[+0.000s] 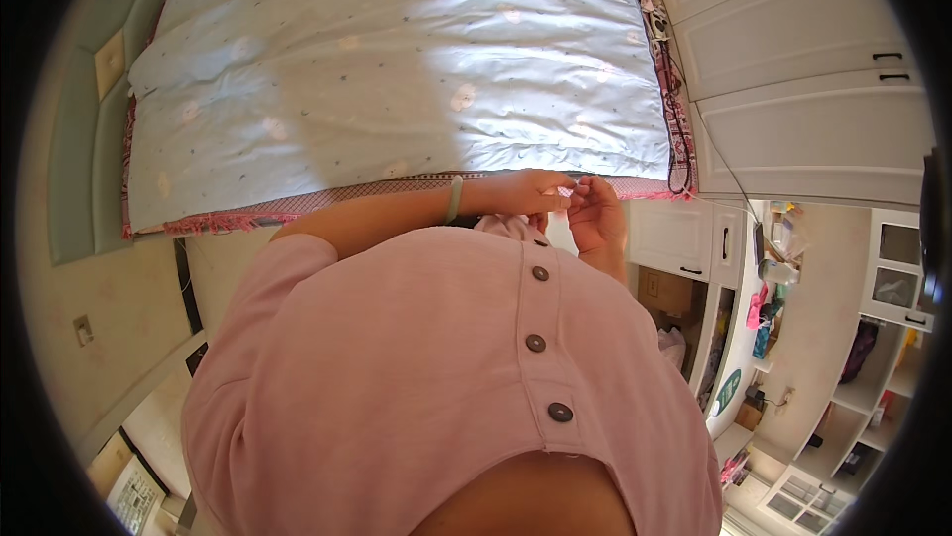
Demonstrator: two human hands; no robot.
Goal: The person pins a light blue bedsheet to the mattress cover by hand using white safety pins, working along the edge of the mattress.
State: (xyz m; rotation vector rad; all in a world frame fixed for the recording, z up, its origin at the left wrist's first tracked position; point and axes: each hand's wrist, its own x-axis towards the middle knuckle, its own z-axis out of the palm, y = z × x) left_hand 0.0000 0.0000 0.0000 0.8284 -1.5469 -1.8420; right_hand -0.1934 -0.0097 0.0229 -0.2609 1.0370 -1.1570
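My left hand point(535, 189) and my right hand point(597, 219) meet in front of my pink buttoned top point(426, 328), at the near edge of the bed. The left forearm reaches across from the left, with a pale green bangle point(454, 201) on the wrist. Both hands are closed, fingertips bent toward each other and almost touching. Whatever lies between those fingertips is too small to make out. Just beyond them, a light blue quilt point(387, 70) with small printed figures spreads over the bed. A pink fringed cover point(342, 197) shows along its near edge.
White cabinets point(813, 129) with dark handles stand along the right side. A dark cord point(677, 124) runs down the bed's right edge, among small items. At the left is a pale green padded headboard point(84, 139). Shelves point(863, 377) with assorted things fill the lower right.
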